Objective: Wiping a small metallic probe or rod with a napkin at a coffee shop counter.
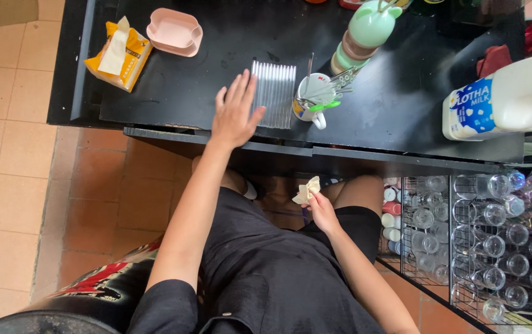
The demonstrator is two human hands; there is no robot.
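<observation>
A: Right hand [323,210] first. Fingers pinched together on a crumpled tissue [307,190], held low in front of the lap, below the counter's edge.

B: And the left hand [235,111]?

A: Flat and spread, fingers apart, gripping nothing. The palm rests at the front edge of the black counter [216,80], fingertips just reaching the left side of a row of clear straws [274,94] laid side by side.

B: What's around that?

A: Just right of the straws, a white mug [313,102] stuffed with spoons and stirrers. Behind it a stack of pastel lidded cups [365,34]. Far left, a yellow tissue pack [120,54] with a sheet poking out, and a pink dish [175,31] beside it. A big milk jug [507,96] lies on its side at the right end.

B: So which step is this, to your eye?

A: I'd judge a wiping or tidying moment: tissue in one hand, the other bracing on the counter. If the tissue goes up to the surface, it needs lifting clear of the counter's lip, and the flat hand should keep from nudging the straws, since they look loose and would roll.

B: Below the counter?

A: Wire racks [458,247] of glasses at right, tiled floor [12,154] at left.
</observation>
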